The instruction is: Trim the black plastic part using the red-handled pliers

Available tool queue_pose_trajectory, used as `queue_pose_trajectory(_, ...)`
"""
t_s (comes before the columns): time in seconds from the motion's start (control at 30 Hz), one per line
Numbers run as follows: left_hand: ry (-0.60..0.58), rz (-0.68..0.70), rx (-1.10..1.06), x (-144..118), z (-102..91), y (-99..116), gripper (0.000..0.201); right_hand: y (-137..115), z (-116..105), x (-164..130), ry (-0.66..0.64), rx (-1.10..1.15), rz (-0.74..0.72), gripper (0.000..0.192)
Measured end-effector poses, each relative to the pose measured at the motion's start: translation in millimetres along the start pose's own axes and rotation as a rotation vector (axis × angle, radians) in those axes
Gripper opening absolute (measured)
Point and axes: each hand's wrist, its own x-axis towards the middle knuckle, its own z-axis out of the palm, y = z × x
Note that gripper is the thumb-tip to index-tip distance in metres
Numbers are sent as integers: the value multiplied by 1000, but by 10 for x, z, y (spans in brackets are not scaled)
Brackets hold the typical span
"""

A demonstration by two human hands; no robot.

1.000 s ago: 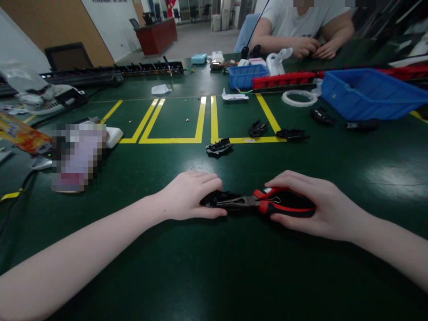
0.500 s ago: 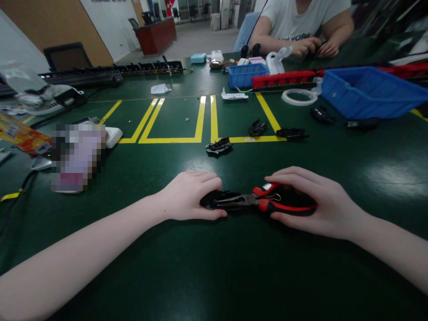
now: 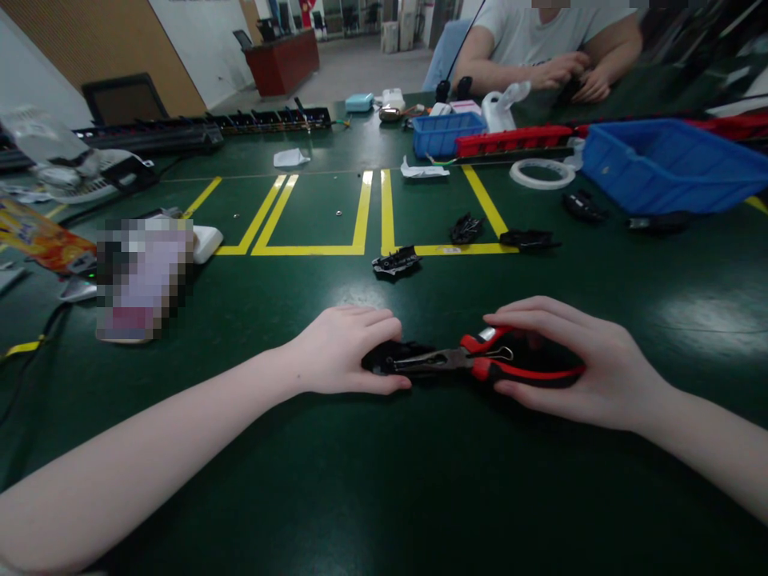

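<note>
Change since earlier frame: your right hand [image 3: 573,364] has loosened around the pliers [image 3: 480,364]; the red-and-black handles now stand further apart, and more of the lower handle shows beneath your fingers.
Left hand: your left hand [image 3: 348,352] has not shifted; it lies flat on the green table [image 3: 390,480], fingers pressed together and curled over the black plastic part [image 3: 396,356], thumb along its near edge.
Right hand: fingers arched and slightly spread over the upper handle, thumb under the lower one; you grip the pliers loosely.
Pliers: level on the table between your hands, metal nose pointing left and meeting the black plastic part; whether the nose bites it cannot be told.
Black plastic part: on the table, mostly hidden under your left fingers, only its right end showing.
Surroundings, near: three more black parts by the yellow tape lines [image 3: 366,212], one [image 3: 394,262] straight ahead of your left hand, two [image 3: 466,229] [image 3: 531,238] further right.
Surroundings, right: large blue bin [image 3: 672,164], roll of clear tape [image 3: 542,174] beside it.
Surroundings, far: small blue tray [image 3: 445,132], long red part [image 3: 513,141]; another person's hands [image 3: 570,76] at work across the table.
Obstruction: nothing lies between your two hands and the pliers.
</note>
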Motion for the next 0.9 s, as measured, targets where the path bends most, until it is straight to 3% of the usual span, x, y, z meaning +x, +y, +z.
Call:
queue_pose_trajectory(0.4,7,-3,13,3,3,7,40,29,-16,5,-56,16,55,48)
queue_pose_trajectory(0.9,-8,-4,4,6,-13,6,41,33,19,-7,-34,33,43,46)
